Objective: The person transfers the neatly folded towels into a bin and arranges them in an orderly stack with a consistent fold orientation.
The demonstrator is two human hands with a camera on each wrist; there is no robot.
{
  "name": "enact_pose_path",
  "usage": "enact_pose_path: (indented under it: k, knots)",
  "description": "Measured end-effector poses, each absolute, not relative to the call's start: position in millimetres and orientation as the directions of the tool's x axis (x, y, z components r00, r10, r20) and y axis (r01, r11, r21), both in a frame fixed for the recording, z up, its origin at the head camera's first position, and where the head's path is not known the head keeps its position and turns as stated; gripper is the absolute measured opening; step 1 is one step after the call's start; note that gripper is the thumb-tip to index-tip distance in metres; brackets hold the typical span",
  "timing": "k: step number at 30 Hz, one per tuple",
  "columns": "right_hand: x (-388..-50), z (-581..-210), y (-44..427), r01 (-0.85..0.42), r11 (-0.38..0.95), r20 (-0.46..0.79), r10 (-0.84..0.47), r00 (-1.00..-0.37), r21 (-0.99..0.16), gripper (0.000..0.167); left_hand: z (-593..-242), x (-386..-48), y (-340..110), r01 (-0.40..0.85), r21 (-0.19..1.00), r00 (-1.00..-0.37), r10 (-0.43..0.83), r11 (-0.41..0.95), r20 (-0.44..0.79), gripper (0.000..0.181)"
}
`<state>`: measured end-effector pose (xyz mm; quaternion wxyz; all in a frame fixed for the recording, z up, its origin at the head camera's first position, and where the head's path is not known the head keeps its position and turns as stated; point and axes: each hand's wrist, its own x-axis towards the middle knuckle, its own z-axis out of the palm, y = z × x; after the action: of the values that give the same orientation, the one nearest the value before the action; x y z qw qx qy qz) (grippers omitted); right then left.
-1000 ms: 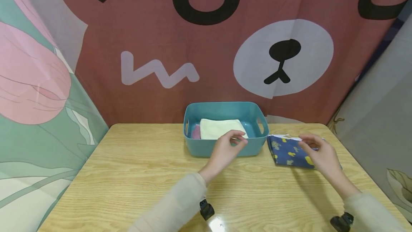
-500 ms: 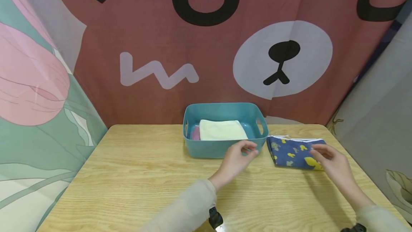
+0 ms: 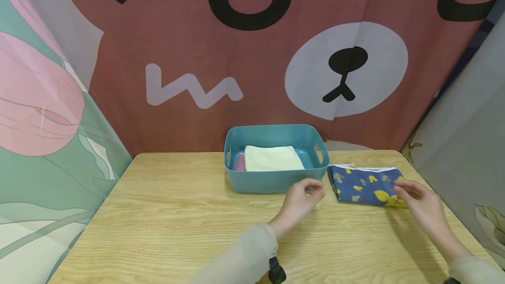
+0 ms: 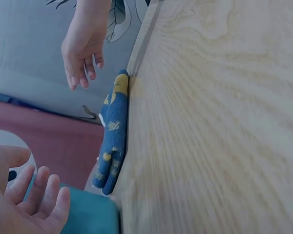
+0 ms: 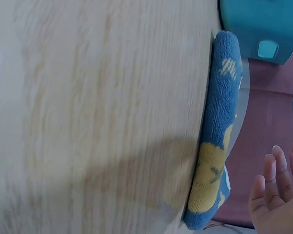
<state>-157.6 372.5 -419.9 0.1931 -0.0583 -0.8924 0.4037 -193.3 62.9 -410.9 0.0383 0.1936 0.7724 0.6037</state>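
A blue towel (image 3: 360,185) with yellow prints and a white edge lies folded on the table, right of a teal basket (image 3: 256,182). My right hand (image 3: 424,205) hovers over the towel's right end, fingers loosely bent, holding nothing. In front of the basket's right part is my left hand (image 3: 300,200), also relaxed and with nothing in it. The left wrist view shows the towel (image 4: 112,136) apart from both hands. In the right wrist view a gap separates my right hand (image 5: 281,195) from the towel (image 5: 217,131).
Inside the basket lie a folded cream cloth (image 3: 273,159) and a pink cloth (image 3: 240,162), partly hidden. The wooden table (image 3: 165,214) ends at the back against a bear-print curtain (image 3: 189,34). A grey curtain (image 3: 465,139) hangs along the right side.
Both hands have moved to the right and towards the front of the table. The right hand has uncovered more of the towel. Towel and basket stay in place.
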Motion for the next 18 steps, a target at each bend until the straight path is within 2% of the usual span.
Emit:
enact_pose_path:
  k: [6, 14, 18]
  knots:
    - [-155, -424, 383, 0.013, 0.688, 0.25, 0.281, -0.926, -0.725, 0.042, -417, -195, 74, 0.214, 0.958, -0.932, 0.333, 0.19, 0.142, 0.019]
    - [-153, -434, 402, 0.0, 0.655, 0.265, 0.305, -0.915, -0.756, 0.021, -423, -197, 92, 0.136, 0.976, -0.952, 0.295, 0.172, 0.081, 0.017]
    - [-154, -435, 408, 0.023, 0.669, 0.26, 0.319, -0.911, -0.743, 0.033, -425, -197, 101, 0.103, 0.982, -0.956, 0.287, 0.16, 0.054, 0.02]
